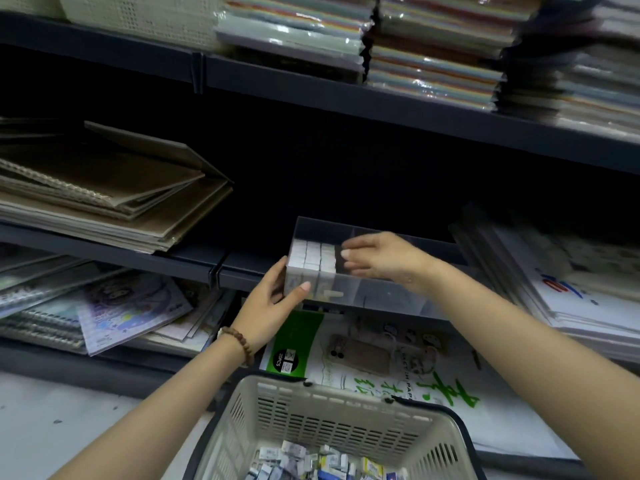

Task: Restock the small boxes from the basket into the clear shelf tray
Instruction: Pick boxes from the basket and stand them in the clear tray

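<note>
My left hand (273,296) grips the clear plastic shelf tray (381,292) while my right fingers (349,254), loosely spread and empty, nudge small white boxes (313,258); pushing hard could topple them.

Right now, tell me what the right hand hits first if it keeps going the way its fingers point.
The right hand points left inside the clear tray. Its fingertips would probably meet the rows of small white boxes first; they look nearly touching already, though the gap is unclear.
</note>
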A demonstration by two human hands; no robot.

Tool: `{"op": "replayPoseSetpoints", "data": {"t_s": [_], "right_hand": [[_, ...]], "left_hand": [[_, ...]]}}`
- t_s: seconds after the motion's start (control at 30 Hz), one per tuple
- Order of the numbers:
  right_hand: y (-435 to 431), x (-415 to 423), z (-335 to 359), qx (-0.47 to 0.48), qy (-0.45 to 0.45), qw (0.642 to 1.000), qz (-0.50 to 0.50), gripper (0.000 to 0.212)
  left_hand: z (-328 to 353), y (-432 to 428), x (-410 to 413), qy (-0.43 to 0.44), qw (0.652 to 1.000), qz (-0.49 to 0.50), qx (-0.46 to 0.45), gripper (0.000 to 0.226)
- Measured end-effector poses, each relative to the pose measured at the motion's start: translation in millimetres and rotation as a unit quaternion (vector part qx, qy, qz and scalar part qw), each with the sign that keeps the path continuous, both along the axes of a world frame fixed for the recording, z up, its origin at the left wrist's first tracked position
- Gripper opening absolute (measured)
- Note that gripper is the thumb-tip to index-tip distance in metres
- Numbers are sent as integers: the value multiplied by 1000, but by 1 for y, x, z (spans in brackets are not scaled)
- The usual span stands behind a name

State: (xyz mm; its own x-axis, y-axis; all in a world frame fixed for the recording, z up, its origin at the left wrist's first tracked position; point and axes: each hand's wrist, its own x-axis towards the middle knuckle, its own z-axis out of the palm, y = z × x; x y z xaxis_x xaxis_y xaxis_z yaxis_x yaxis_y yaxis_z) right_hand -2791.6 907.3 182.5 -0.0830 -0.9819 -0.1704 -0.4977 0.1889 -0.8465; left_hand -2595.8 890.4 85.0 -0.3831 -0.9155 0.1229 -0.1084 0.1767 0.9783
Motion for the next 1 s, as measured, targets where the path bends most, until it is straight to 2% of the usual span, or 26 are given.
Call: {"op": "replayPoseSetpoints", "data": {"t_s": [0.1,0.17,0.23,0.37,0.47,0.53,0.63,0.73,0.83,1.0], "right_hand": [[42,-19,-11,-65,-58,996,-18,24],[71,-34,-36,-39,-136,989,-38,18],[94,-49,-79,27,-186,980,-71,17],[130,-63,-196,213,-132,957,-144,26],[157,-67,-276,327,-113,923,-167,30],[174,-69,-318,365,-73,911,-179,32],[187,-72,-357,367,-34,914,-168,44],[177,-74,-372,298,-34,941,-159,51],[158,-77,-390,266,-36,951,-154,51],[160,-70,-422,298,14,950,-86,62]], "left_hand": [[-15,13,14,-52,998,8,-16,83],[-33,25,21,-95,995,-6,-18,79],[-55,41,24,-143,989,-24,0,80],[-115,71,21,-246,964,-74,66,74],[-170,87,14,-360,909,-153,141,66],[-205,95,9,-385,882,-168,214,62],[-249,107,4,-367,876,-131,286,50],[-279,117,4,-365,866,-101,328,51],[-299,116,3,-367,868,-69,328,50],[-320,108,20,-410,855,-49,314,47]]}}
